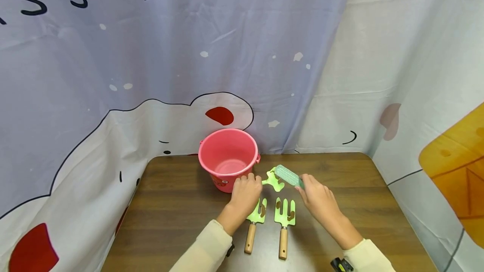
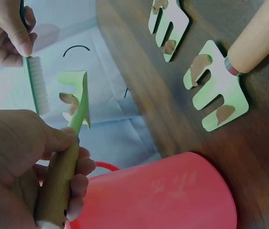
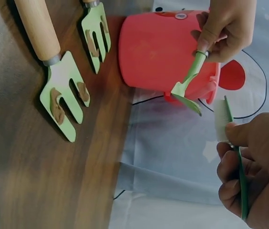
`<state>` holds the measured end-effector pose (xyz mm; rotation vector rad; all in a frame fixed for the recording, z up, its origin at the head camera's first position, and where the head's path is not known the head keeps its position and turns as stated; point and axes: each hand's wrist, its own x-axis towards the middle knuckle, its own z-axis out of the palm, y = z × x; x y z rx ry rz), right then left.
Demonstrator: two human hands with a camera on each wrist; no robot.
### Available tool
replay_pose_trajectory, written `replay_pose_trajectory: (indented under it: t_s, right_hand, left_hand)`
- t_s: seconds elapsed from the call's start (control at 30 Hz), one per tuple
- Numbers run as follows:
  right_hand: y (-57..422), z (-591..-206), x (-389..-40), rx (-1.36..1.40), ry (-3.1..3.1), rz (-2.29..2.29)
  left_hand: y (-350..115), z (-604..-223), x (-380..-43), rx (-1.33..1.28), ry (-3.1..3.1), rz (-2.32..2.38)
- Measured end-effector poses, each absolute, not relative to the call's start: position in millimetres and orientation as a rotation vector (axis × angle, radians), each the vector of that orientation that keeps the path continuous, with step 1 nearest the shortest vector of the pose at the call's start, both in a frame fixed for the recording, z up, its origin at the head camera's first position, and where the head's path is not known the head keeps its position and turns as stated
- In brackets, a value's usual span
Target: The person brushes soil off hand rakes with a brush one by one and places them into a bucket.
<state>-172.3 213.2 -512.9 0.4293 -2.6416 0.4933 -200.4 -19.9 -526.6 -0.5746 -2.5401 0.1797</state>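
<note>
My left hand [image 1: 246,192] grips the wooden handle of a small green garden fork [image 2: 79,102], its pronged head raised off the table and marked with a brown patch. My right hand [image 1: 319,200] holds a green scrubbing brush [image 1: 288,176] by its handle. In the right wrist view the pale bristles [image 3: 222,121] face the raised fork, with a gap between them. Two more green forks with wooden handles lie on the table: a left one [image 1: 251,232] partly behind my left hand, and a right one [image 1: 283,226]. Both carry brown smears on their prongs.
A pink bucket [image 1: 206,163] stands upright at the back of the wooden table [image 1: 170,217], just beyond my left hand. Behind the table hangs a printed curtain [image 1: 227,32], which continues along the right side.
</note>
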Motion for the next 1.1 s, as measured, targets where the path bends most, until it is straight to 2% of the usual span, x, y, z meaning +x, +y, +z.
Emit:
replay_pose_trajectory:
  t_s: [0.37,1.1]
  right_hand:
    - [206.2,-506.8,-178.8,0.563,-2.569,0.265]
    - [190.6,-520.6,-180.0,0.569,-2.492,0.066]
  left_hand:
    - [-8.2,-524.2,-201.1,-0.536,-2.569,0.220]
    - [5.0,-522.4,-197.6,-0.482,-2.476,0.229]
